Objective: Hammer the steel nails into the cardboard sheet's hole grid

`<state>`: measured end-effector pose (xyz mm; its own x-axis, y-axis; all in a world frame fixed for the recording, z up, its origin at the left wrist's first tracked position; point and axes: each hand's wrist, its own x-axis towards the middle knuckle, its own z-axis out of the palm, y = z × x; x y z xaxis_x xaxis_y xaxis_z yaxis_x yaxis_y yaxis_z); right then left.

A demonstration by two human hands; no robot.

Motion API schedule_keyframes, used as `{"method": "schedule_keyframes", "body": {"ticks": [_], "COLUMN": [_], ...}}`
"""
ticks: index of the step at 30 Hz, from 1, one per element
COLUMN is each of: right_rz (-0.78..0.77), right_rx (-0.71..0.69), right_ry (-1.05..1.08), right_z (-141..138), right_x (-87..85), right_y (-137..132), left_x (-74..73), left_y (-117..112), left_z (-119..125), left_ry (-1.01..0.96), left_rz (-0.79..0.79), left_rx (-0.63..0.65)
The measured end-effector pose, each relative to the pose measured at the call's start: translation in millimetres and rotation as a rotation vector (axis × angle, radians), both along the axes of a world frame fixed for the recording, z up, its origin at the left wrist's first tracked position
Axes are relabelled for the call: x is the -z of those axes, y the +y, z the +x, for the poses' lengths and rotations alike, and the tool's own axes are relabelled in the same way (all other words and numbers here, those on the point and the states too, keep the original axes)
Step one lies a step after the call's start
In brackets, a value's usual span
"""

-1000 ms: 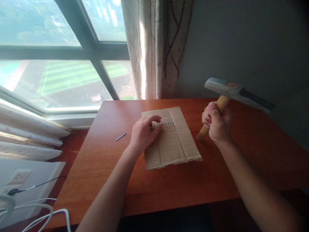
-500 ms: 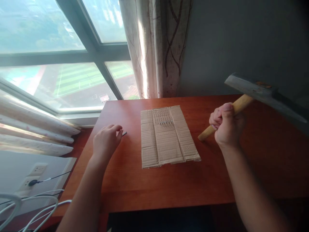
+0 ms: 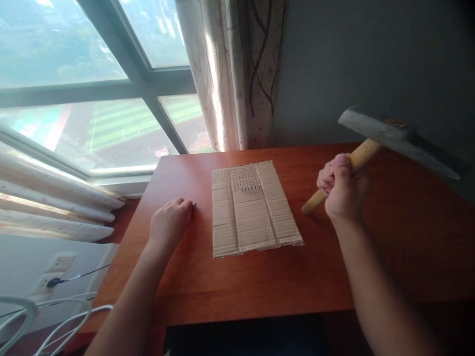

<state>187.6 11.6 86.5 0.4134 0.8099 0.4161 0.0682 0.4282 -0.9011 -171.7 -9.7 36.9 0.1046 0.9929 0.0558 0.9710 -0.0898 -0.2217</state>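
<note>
My right hand (image 3: 343, 190) grips a hammer by its wooden handle (image 3: 361, 155). The grey hammer head (image 3: 401, 138) is raised above the right side of the table. On the left, my left hand (image 3: 170, 220) is low at the tabletop, its fingers closed around a small metal rod (image 3: 194, 203), of which only the tip shows. Between the hands lies a flat piece of cardboard (image 3: 256, 217). Its far part carries a grid of small dark holes (image 3: 243, 178). Along the near edge of the grid stands a row of several small metal nails (image 3: 251, 188).
The cardboard rests on a reddish-brown wooden table (image 3: 222, 287). A window (image 3: 122, 118) and patterned curtains (image 3: 237, 74) are beyond it, with a dark wall (image 3: 363, 59) at right. White cables (image 3: 70, 316) and a wall socket (image 3: 48, 282) are at lower left.
My left hand has moved slightly right and closed over the small metal rod, covering most of it. The right hand still holds the hammer up, shifted a little left in view.
</note>
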Motion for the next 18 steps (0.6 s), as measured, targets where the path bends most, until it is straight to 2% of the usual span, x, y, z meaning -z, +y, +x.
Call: {"method": "schedule_keyframes", "body": {"ticks": [9,13,15,18], "right_rz": [0.055,0.072,0.074,0.066], "right_rx": [-0.029,-0.037,-0.045,-0.040], "right_ry": [0.039,0.051,0.050,0.037], "right_z": [2,2,1,1], "right_x": [4.4,4.0,2.8,2.0], "right_y": [2,3,3,2], "left_x": [-2.7,-7.6,-14.2,-29.0], "left_y": [0,-1,-1,2], "left_z": [11,11,12,21], "left_ry": [0.005,-0.063,-0.191,-0.611], "left_rz": [-0.026,0.067,0.170,0.318], "left_rx": [-0.022,-0.041,-0.035,0.012]}}
